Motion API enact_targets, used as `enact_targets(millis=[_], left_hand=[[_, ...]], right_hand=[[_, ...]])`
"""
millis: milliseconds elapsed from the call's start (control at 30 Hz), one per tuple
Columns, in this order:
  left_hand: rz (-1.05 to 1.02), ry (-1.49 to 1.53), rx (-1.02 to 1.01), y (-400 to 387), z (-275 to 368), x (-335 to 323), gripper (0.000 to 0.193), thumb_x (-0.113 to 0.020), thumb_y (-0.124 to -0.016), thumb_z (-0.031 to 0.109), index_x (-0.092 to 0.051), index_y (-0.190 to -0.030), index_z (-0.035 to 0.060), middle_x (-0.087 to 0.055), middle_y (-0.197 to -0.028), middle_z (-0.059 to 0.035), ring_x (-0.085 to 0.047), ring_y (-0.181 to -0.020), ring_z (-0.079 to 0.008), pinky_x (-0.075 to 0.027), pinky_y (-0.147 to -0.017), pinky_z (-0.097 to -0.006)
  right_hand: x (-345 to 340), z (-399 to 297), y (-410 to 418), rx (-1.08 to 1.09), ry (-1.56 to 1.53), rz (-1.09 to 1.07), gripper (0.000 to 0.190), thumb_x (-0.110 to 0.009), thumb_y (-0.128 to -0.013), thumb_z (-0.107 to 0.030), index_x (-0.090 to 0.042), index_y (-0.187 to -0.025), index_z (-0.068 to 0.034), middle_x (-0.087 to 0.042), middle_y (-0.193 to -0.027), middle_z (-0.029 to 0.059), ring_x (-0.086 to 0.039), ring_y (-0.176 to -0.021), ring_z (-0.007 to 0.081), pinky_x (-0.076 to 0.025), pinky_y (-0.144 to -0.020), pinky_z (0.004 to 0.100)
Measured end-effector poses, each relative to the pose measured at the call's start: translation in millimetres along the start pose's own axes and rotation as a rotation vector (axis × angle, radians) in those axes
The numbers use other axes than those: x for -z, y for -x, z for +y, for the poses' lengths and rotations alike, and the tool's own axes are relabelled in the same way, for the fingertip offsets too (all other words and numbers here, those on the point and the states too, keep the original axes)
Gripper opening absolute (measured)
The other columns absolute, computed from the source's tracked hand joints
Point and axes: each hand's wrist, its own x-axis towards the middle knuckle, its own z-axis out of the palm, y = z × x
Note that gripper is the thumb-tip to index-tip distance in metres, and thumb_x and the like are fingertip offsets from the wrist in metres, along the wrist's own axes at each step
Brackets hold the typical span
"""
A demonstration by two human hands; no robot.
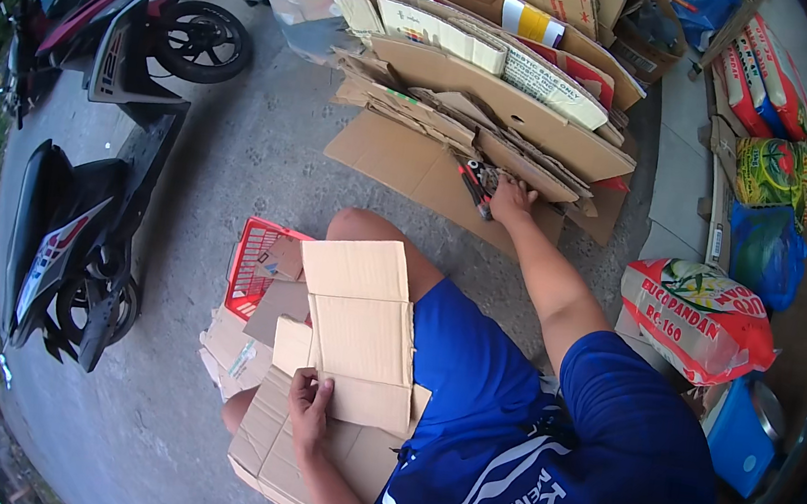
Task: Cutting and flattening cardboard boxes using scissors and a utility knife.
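My left hand (pixel 309 407) grips the lower left corner of a creased flat cardboard piece (pixel 364 323), thumb on top. That piece lies over my lap, above a larger folded cardboard sheet (pixel 274 448). My right hand (pixel 513 199) reaches forward to the foot of a row of upright flattened cardboard boxes (pixel 496 116). Beside its fingers lie red-and-black handled hand tools (pixel 478 186), seemingly pliers or cutters, on a flat cardboard sheet (pixel 399 161). Whether those fingers hold anything is hidden.
A red plastic basket (pixel 252 256) with cardboard scraps stands by my knee. A motorcycle (pixel 110 178) is parked on the concrete at left. To my right are a red-and-white printed sack (pixel 697 322), a blue scale (pixel 743 437) and several packed bags (pixel 772 78).
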Motion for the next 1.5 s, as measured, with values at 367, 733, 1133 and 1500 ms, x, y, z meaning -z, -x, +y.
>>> enact_targets(millis=[367,733,1133,1500], left_hand=[[-0.201,0.285,0.028,10.7,16.4,-3.5,0.038,-0.069,-0.078,-0.009,-0.054,-0.109,0.0053,-0.056,-0.109,-0.0107,-0.056,-0.097,-0.0204,-0.043,-0.090,-0.0273],[-0.125,0.147,-0.080,10.9,7.3,9.7,0.033,-0.062,-0.080,-0.007,-0.053,-0.108,0.0081,-0.052,-0.111,-0.0066,-0.047,-0.103,-0.0191,-0.035,-0.099,-0.0292],[-0.080,0.196,-0.073,3.5,4.5,7.0,0.027,-0.059,-0.084,-0.004,-0.053,-0.108,0.0073,-0.052,-0.112,-0.0057,-0.046,-0.106,-0.0176,-0.036,-0.098,-0.0268],[-0.131,0.188,-0.139,-3.6,-2.6,4.0,0.048,-0.057,-0.084,-0.005,-0.054,-0.131,0.0045,-0.053,-0.133,-0.0094,-0.048,-0.113,-0.0186,-0.037,-0.100,-0.0278]], right_hand=[[-13.2,18.0,10.6,-0.154,-0.305,-0.185,0.068,-0.078,-0.075,-0.024,-0.045,-0.131,-0.006,-0.067,-0.113,0.0225,-0.063,-0.108,0.0422,-0.050,-0.091,0.0486],[-4.7,72.5,51.3,-0.133,-0.383,-0.281,0.086,-0.081,-0.066,-0.018,-0.035,-0.139,-0.012,-0.062,-0.123,0.0205,-0.062,-0.110,0.0407,-0.050,-0.093,0.0463],[7.9,53.5,57.8,0.119,-0.386,0.124,0.093,-0.087,-0.059,-0.015,-0.034,-0.135,-0.009,-0.045,-0.137,0.0241,-0.055,-0.118,0.0426,-0.049,-0.096,0.0462],[-18.4,97.7,50.5,-0.120,-0.043,-0.283,0.070,-0.084,-0.066,-0.041,-0.062,-0.111,0.008,-0.067,-0.106,0.0250,-0.066,-0.093,0.0382,-0.054,-0.085,0.0438]])
